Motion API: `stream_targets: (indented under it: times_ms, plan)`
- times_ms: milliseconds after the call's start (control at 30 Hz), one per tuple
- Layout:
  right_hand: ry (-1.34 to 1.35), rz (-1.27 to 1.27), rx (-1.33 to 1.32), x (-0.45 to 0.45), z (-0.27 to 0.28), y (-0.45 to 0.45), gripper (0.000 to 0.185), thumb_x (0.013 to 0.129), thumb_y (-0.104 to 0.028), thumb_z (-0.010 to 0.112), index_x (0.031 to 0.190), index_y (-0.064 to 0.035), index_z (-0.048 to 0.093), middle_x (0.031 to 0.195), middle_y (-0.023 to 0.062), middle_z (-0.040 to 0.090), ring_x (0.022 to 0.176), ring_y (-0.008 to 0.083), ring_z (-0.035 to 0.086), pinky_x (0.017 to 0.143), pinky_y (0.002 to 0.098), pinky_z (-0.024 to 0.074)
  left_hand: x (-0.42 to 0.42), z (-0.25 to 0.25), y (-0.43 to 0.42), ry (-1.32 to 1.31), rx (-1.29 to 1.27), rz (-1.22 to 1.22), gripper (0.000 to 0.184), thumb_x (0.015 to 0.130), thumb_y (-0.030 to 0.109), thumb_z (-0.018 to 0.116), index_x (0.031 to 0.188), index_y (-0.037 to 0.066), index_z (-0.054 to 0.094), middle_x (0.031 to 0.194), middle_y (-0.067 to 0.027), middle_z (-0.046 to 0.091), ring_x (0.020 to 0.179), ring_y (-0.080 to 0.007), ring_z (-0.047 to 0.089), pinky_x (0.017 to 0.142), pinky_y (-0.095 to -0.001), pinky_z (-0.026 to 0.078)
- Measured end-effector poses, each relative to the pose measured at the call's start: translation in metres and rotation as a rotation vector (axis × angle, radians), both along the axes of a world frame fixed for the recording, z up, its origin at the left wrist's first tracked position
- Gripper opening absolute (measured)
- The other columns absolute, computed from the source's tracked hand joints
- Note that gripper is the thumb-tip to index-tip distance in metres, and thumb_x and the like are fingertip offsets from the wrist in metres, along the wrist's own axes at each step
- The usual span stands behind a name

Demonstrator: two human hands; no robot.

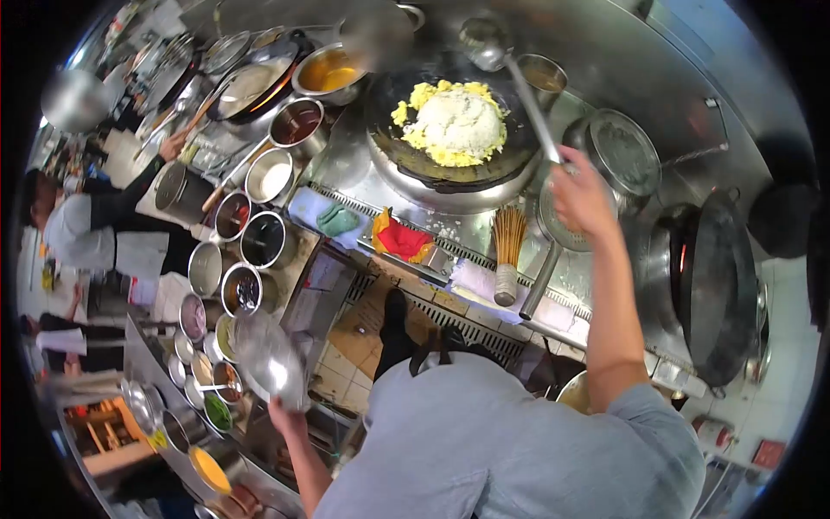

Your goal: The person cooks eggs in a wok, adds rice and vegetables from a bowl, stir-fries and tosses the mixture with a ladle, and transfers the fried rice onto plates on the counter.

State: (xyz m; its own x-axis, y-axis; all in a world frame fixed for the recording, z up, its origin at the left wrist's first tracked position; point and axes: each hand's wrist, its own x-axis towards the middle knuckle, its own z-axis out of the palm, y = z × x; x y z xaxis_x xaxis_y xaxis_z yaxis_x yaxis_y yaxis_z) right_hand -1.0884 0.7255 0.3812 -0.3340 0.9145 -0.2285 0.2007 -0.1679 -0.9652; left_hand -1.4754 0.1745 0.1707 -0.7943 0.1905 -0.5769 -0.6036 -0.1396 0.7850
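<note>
My right hand is closed round the handle of a long metal ladle, whose bowl is raised at the back, beside the wok. In the black wok, white rice is heaped on yellow scrambled egg. My left hand grips the lower edge of a shiny metal bowl, which is blurred and held low at the left, near the containers. The inside of that bowl is hidden from me.
A bamboo brush and a strainer lie right of the stove front, with a red cloth nearby. Pots of sauces, including a dark one, line the left. Another wok stands right. A co-worker works at far left.
</note>
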Motion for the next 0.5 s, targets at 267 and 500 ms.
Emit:
stream_targets:
  times_ms: [267,500]
  plan:
    - [0.463,-0.048,-0.606,0.033,-0.062,-0.057,0.042,0.099,-0.017,0.049,0.139,-0.0183,0.036,0.072,0.0034,0.049,0.046,0.0082,0.043,0.035,0.0219,0.0332,0.285,-0.038,-0.308,0.057,-0.006,0.908,0.047,0.088,0.033,0.049,0.126,0.004,0.050,0.117,-0.0151,0.060,0.107,-0.0287,0.059,0.088,-0.0416,0.049]
    - [-0.577,0.080,0.611,-0.008,-0.042,0.013,0.051,0.094,-0.015,0.055,0.143,-0.0133,0.040,0.075,0.0101,0.061,0.058,0.0168,0.055,0.052,0.0322,0.0462,0.316,-0.053,-0.331,-0.281,-0.029,0.830,0.051,0.089,0.038,0.051,0.129,0.008,0.048,0.115,-0.0148,0.061,0.102,-0.0255,0.060,0.084,-0.0381,0.049]
